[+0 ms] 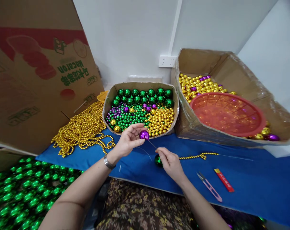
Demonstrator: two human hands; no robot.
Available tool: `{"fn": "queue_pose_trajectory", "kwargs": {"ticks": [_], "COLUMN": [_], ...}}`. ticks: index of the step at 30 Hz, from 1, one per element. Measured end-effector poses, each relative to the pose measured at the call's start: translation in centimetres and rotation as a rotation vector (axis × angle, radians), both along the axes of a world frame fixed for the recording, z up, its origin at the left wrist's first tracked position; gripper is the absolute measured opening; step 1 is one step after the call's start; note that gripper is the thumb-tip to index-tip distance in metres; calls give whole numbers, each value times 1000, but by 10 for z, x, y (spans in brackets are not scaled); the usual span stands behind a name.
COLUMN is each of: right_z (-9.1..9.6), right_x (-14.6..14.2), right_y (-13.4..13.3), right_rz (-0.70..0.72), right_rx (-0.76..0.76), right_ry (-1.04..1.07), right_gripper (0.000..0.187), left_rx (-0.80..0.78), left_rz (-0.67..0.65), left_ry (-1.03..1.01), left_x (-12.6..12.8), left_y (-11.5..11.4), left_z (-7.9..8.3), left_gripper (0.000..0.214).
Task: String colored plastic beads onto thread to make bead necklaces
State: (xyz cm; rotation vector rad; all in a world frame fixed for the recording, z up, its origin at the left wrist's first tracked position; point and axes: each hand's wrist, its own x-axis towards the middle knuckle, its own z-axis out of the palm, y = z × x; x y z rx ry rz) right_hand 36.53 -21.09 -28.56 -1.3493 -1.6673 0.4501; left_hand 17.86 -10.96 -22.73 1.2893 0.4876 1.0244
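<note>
My left hand (128,139) pinches a shiny purple ball (144,134) just in front of a small cardboard box. My right hand (170,162) is closed on a thin needle or wire (152,144) whose tip points up into the purple ball. A green ball (158,160) sits against my right hand's fingers, and a short strand of gold beads (198,156) trails right from that hand across the blue cloth (255,179).
The small box (106,105) holds green, purple and gold beads. A big box (242,68) at right holds gold balls and a red basket (227,113). Gold bead strands (82,129), thread snips (209,187), a red cutter (224,180), green balls (22,191) at lower left.
</note>
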Motion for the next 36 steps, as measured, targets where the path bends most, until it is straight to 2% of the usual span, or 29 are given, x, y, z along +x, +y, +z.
{"fn": "queue_pose_trajectory", "kwargs": {"ticks": [5,13,23,27,30,33,36], "right_z": [-2,-6,-1,4,8,10,9], "right_x": [-3,0,-2,-4,-1,6,11], "right_y": [-1,-4,-3,-3,-2,-1,-1], "right_rz": [-4,-5,3,4,-46,-124,-156], "right_rx": [-13,4,20,11,18,28,42], "right_ry": [4,25,-3,-26,-24,-16,-34], "right_gripper": [23,21,22,22,23,22,21], "left_rx": [-83,-121,-161,-105,-34,155,460], "left_rz": [8,31,0,-27,-51,115,278], "left_ry": [-59,-98,-98,-53,30,237,611], "left_x": [7,10,8,9,5,-3,-9], "left_y": [-8,-10,-12,-15,-6,17,45], "left_z": [1,1,1,-2,4,13,12], "left_gripper": [43,46,44,46,44,35,20]}}
